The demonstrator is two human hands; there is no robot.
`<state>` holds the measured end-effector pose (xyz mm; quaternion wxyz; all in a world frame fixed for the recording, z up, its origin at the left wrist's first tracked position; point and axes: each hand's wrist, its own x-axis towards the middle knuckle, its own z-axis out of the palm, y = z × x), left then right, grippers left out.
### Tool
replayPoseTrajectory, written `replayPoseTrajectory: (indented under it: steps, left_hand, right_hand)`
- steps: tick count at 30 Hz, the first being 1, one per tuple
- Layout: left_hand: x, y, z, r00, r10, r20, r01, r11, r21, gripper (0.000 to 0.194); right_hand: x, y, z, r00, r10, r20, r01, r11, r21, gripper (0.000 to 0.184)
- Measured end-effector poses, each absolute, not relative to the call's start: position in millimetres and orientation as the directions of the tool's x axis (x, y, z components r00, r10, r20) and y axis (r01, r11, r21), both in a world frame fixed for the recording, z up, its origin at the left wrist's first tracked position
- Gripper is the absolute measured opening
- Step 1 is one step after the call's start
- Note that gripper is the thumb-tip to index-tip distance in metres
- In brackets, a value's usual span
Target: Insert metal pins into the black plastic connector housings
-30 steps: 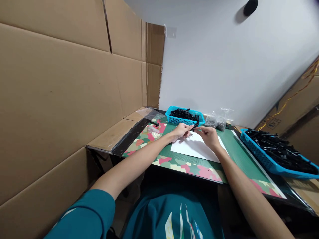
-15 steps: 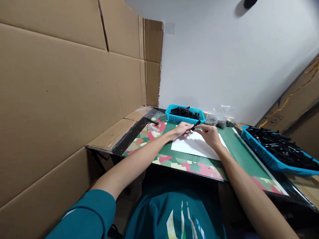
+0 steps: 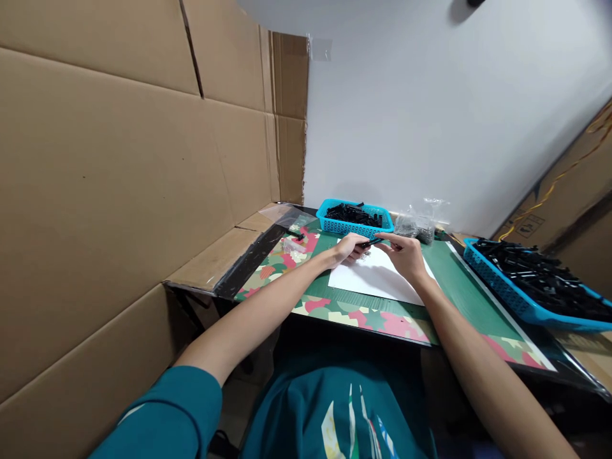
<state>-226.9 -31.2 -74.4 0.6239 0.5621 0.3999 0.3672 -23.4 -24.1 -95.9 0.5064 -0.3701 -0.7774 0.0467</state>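
My left hand point(image 3: 350, 248) is closed around a slim black plastic piece point(image 3: 369, 243) above a white sheet of paper point(image 3: 377, 280). My right hand point(image 3: 405, 256) pinches at the right end of this piece with thumb and forefinger; what else may be between those fingertips is too small to make out. Under the left fingers, small shiny bits point(image 3: 366, 254) lie on the paper, partly hidden by the hand. Just behind both hands stands a blue basket point(image 3: 342, 227) filled with similar black pieces.
At the right edge, a larger blue basket point(image 3: 523, 310) is heaped with black pieces. Clear bags point(image 3: 421, 228) of small dark parts sit by the wall. A small black item point(image 3: 295, 235) and clear plastic lie on the patterned mat point(image 3: 315, 307). Cardboard point(image 3: 143, 159) walls the left side.
The black piece has tipped from a steep slant to nearly level between my hands. My right fingers have shifted slightly up at its end. The view has moved a little.
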Motion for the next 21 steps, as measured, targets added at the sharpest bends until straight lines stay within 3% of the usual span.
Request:
replayPoseTrajectory:
  steps: [4, 9, 13, 19, 21]
  left_hand:
    - [-226, -33, -71, 0.422, 0.901, -0.102, 0.001, 0.112, 0.994, 0.045]
    - [-225, -31, -72, 0.337, 0.941, -0.018, -0.01, 0.023, 1.0, 0.052]
    - [-229, -25, -75, 0.302, 0.945, 0.123, 0.056, -0.146, 0.988, 0.061]
    - [-237, -19, -82, 0.299, 0.867, 0.399, 0.194, -0.465, 0.864, 0.058]
    - [-236, -20, -83, 0.28, 0.842, 0.461, 0.237, -0.526, 0.817, 0.05]
  right_hand:
    - [-22, -23, -96, -0.227, 0.626, 0.746, 0.533, 0.721, -0.442, 0.035]
    - [-20, -20, -97, -0.226, 0.602, 0.766, 0.534, 0.734, -0.42, 0.031]
    - [-19, -19, -96, -0.166, 0.614, 0.772, 0.519, 0.72, -0.461, 0.032]
    - [-13, -15, -95, -0.069, 0.66, 0.748, 0.485, 0.678, -0.553, 0.041]
    - [-12, -15, -95, -0.064, 0.677, 0.733, 0.481, 0.665, -0.572, 0.043]
